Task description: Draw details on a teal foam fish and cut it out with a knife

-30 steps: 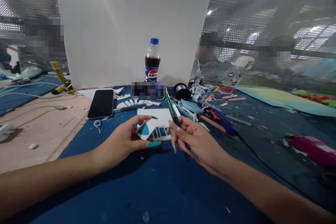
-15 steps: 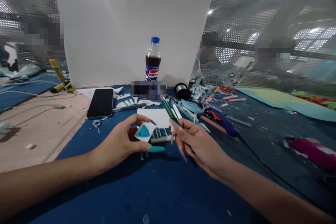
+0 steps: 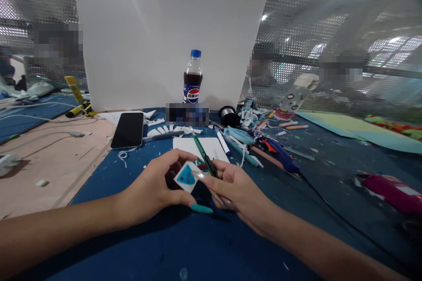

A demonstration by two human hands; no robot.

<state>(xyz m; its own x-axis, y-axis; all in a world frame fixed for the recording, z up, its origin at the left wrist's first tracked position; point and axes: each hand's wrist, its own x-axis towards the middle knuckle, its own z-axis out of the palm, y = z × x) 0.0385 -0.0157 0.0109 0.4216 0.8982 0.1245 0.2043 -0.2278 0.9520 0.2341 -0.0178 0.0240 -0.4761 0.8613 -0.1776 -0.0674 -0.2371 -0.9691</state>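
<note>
My left hand (image 3: 154, 180) curls its thumb and fingers around a small white model piece (image 3: 186, 176) with a blue patch and a dark dot on its face. My right hand (image 3: 240, 191) grips a slim green utility knife (image 3: 201, 148), its tip pointing up and away from me. The right thumb, lying along the knife's lower end, reaches the right edge of the white piece. Between the hands, part of the piece is hidden by fingers. Behind them a white sheet (image 3: 219, 147) lies flat on the blue table (image 3: 184, 241).
A phone (image 3: 128, 129) lies at left. Behind are a cola bottle (image 3: 193, 83), a wire spool (image 3: 230, 116) and white scraps (image 3: 165, 131). To the right are a marker (image 3: 222, 140), a blue glue gun (image 3: 280, 154) with its cord, a cup (image 3: 293, 94) and a magenta object (image 3: 385, 191).
My right hand has moved left and closer to my left hand, bringing the knife over the sheet. The white piece has turned slightly, and the gridded blue part is now mostly covered.
</note>
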